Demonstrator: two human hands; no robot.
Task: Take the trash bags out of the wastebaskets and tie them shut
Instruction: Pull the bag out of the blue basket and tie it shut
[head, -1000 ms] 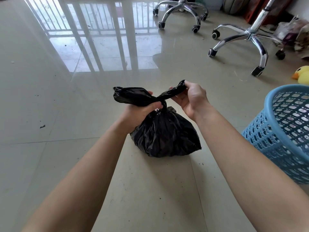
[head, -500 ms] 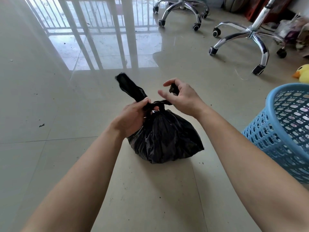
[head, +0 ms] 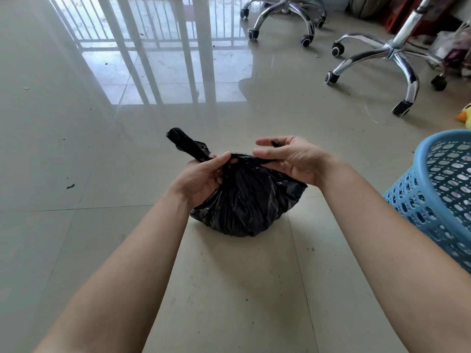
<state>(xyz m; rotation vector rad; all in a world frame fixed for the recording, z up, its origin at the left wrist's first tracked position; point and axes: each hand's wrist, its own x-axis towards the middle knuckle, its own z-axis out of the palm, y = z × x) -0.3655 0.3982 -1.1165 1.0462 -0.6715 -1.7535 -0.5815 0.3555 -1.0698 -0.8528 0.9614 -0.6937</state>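
Crinkled black plastic trash bag point(head: 244, 200) sits on the glossy beige tiled floor point(head: 76, 149) at frame centre: rounded, lumpy body, shiny folds, mouth gathered into twisted tails at the top.

Left hand point(head: 201, 178) is closed w/ thumb and fingers pinching one twisted tail right at the neck; that tail sticks out past the hand toward upper left, its long axis on a diagonal, free end frayed and stubby. Right hand point(head: 290, 161) is half open, fingers stretched toward frame left over the bag top; a bit of black plastic shows between thumb and forefinger, so it prob. pinches the other tail, but the grip itself is hidden. Both hands touch the bag top, close together.

Blue perforated plastic wastebasket point(head: 443, 192) stands at right edge, near the right forearm, apart from the bag. Open tile all round the bag on left, front and back; small dark crumbs dot the floor. Two chrome five-leg swivel-chair bases on castors, one at top centre point(head: 285, 14) and one at upper right point(head: 392, 54), sit well apart from the bag. Yellow plush toy point(head: 465, 117) peeks in at right edge above the basket.
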